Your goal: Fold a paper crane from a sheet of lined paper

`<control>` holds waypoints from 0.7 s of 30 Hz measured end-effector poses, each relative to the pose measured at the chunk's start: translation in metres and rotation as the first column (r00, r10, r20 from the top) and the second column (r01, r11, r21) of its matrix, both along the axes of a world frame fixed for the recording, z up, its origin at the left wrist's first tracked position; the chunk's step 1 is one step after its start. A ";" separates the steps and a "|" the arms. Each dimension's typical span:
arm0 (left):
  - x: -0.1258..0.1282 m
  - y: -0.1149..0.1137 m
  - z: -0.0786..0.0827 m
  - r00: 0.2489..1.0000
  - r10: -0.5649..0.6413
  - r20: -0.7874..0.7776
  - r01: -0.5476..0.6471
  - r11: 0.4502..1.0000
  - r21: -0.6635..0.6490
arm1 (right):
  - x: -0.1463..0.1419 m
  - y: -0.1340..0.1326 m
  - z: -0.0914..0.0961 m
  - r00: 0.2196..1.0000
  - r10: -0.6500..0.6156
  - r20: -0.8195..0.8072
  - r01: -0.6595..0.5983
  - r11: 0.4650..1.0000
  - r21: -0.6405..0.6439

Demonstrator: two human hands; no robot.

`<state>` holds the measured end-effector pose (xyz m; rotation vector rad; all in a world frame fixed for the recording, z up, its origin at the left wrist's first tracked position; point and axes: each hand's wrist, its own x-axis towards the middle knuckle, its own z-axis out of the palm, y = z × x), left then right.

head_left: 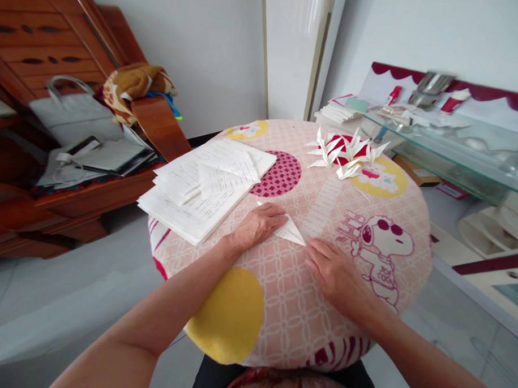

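Note:
A white sheet of folded paper (289,231), shaped into a pointed triangle, lies on the cloth-covered round table (280,308). My left hand (261,225) is closed over its left part, holding it down with bent fingers and covering much of it. My right hand (335,276) rests on the cloth at the paper's right tip. Its fingers are stretched out, and the fingertips are at or just beside that point. Beyond the hands, to the right, several folded white paper cranes (347,154) stand grouped around something red.
A stack of written paper sheets (208,186) lies at the table's left. A thin strip of paper (362,195) is near the cranes. A glass shelf unit (456,144) stands to the right. On the left, a wooden bench (49,229) holds a grey bag (73,105) and cloths.

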<state>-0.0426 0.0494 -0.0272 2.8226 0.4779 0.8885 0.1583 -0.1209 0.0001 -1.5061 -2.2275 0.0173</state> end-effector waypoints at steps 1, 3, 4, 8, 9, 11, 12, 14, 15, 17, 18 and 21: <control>0.000 0.000 0.000 1.000 0.000 -0.003 0.000 1.000 -0.004 | -0.002 0.005 0.007 0.998 -0.002 -0.057 0.001 1.000 -0.013; 0.000 -0.001 0.001 1.000 0.003 -0.003 -0.003 1.000 -0.008 | -0.007 0.020 0.018 0.985 0.016 -0.172 -0.017 1.000 -0.004; 0.000 -0.001 0.002 1.000 0.003 -0.002 -0.003 1.000 -0.007 | -0.011 0.031 0.021 0.977 0.041 -0.209 -0.044 0.999 -0.007; 0.000 -0.002 0.003 1.000 -0.008 0.014 0.009 1.000 -0.027 | -0.021 0.073 0.013 0.976 0.027 -0.215 -0.057 0.989 -0.137; -0.001 -0.002 0.003 1.000 -0.009 0.018 0.010 0.999 -0.045 | -0.023 0.081 0.008 0.973 0.000 -0.232 -0.040 0.985 -0.167; -0.003 0.000 0.003 0.999 0.004 0.034 -0.001 0.996 -0.094 | -0.024 0.090 -0.002 0.958 0.004 -0.288 -0.060 0.981 -0.187; -0.004 0.002 0.002 0.999 0.021 0.045 -0.015 0.993 -0.121 | -0.025 0.092 -0.006 0.950 0.006 -0.314 -0.061 0.984 -0.168; -0.009 0.007 0.002 0.995 0.081 0.062 -0.068 0.982 -0.178 | -0.024 0.092 -0.014 0.938 0.005 -0.348 -0.052 0.991 -0.126; -0.011 0.010 0.001 0.991 0.117 0.066 -0.101 0.972 -0.210 | -0.024 0.092 -0.017 0.934 0.004 -0.356 -0.049 0.992 -0.120; -0.017 0.016 0.002 0.981 0.183 0.067 -0.157 0.945 -0.285 | -0.024 0.090 -0.020 0.931 0.003 -0.365 -0.050 0.992 -0.118; -0.020 0.019 0.003 0.975 0.209 0.070 -0.176 0.930 -0.324 | -0.024 0.088 -0.021 0.931 0.003 -0.365 -0.050 0.992 -0.119; -0.026 0.025 0.006 0.961 0.260 0.089 -0.199 0.884 -0.424 | -0.026 0.085 -0.019 0.937 0.000 -0.350 -0.040 0.994 -0.105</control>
